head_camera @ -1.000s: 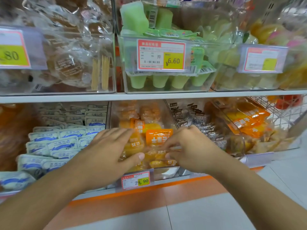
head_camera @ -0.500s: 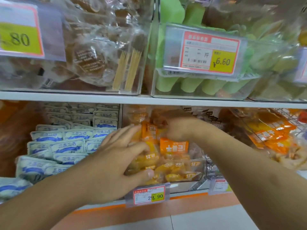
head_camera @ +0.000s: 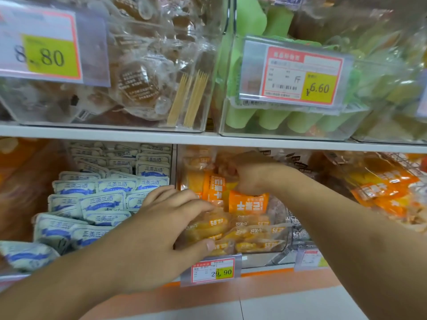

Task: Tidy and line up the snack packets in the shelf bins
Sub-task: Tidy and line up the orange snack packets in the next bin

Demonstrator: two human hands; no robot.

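Note:
Orange and yellow snack packets (head_camera: 248,202) fill a clear bin (head_camera: 286,236) on the lower shelf, above a 29.90 price tag (head_camera: 213,271). My left hand (head_camera: 161,229) lies over the front left packets, fingers spread on top and thumb pressed against the bin's front. My right hand (head_camera: 249,173) reaches deep into the same bin under the shelf board and grips packets at the back with curled fingers; its fingertips are hidden among the wrappers.
White and blue packets (head_camera: 101,202) fill the bin to the left. Another bin of orange packets (head_camera: 383,192) sits to the right. The upper shelf (head_camera: 208,139) holds clear bins of brown cakes (head_camera: 138,84) and green packets (head_camera: 272,118).
The view has moved closer to the shelf. My right hand went from the front of the orange packets to the back of the bin. My left hand stayed on the front packets.

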